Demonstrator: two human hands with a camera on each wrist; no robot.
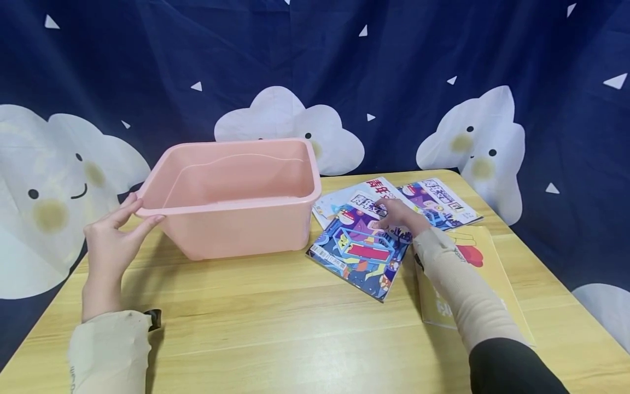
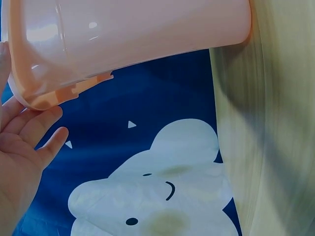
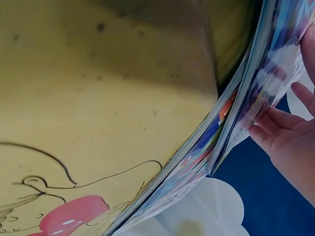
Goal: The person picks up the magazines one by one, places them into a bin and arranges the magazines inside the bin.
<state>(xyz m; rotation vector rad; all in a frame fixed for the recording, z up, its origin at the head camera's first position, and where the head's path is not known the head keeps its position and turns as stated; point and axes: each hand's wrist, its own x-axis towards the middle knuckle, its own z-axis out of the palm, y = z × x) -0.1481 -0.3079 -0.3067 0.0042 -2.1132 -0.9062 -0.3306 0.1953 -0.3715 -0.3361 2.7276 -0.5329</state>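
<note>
My left hand (image 1: 110, 241) pinches the left front corner of the pink plastic bin (image 1: 246, 230), thumb on the front of the rim and fingers around its left side. In the left wrist view, the fingertips (image 2: 47, 120) lie against the bin's rim (image 2: 22, 96). My right hand (image 1: 397, 214) rests its extended fingers on the upper right part of a dark blue illustrated magazine (image 1: 361, 249). That magazine overlaps a white-covered magazine (image 1: 326, 202). In the right wrist view, my fingers (image 3: 275, 120) touch the magazine's cover near its edge.
Another illustrated magazine (image 1: 438, 202) lies behind my right wrist. Under my right forearm is a large yellow item (image 1: 492, 257) printed with a line drawing and a red patch. Everything stands on a wooden table (image 1: 275, 339), with a navy cloud-patterned curtain (image 1: 394, 49) behind.
</note>
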